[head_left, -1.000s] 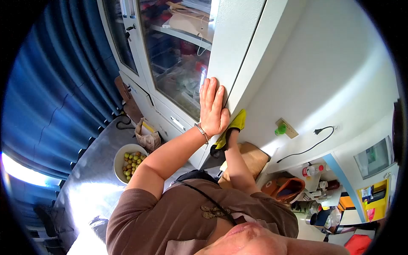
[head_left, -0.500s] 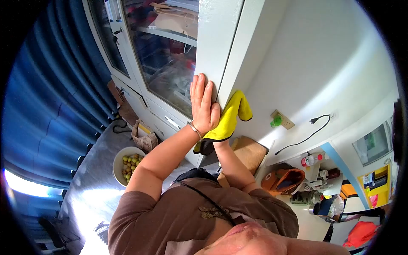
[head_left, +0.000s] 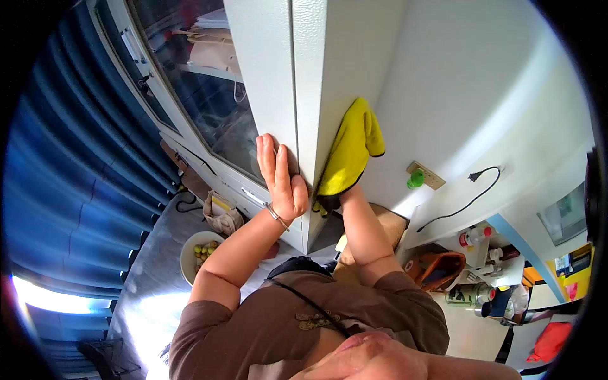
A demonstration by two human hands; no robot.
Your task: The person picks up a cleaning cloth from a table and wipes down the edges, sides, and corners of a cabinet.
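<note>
My left hand lies flat against the front of a white cabinet, fingers stretched out beside the frame of its glass door. A bracelet circles that wrist. On the cabinet's side panel, just around the corner, a bright yellow cleaning cloth with dark edging is pressed up against the surface. My right hand is beneath this cloth, which covers its fingers; only the wrist and forearm show.
A white bowl of round green-brown fruit and a paper bag stand at the left, near blue curtains. On the right wall are a socket and a hanging plug cord. A brown bag and bottles crowd the desk.
The yellow cloth has moved from the cabinet's corner up along its side panel with my right hand. My left hand stays on the front, slightly lower; the view has shifted right.
</note>
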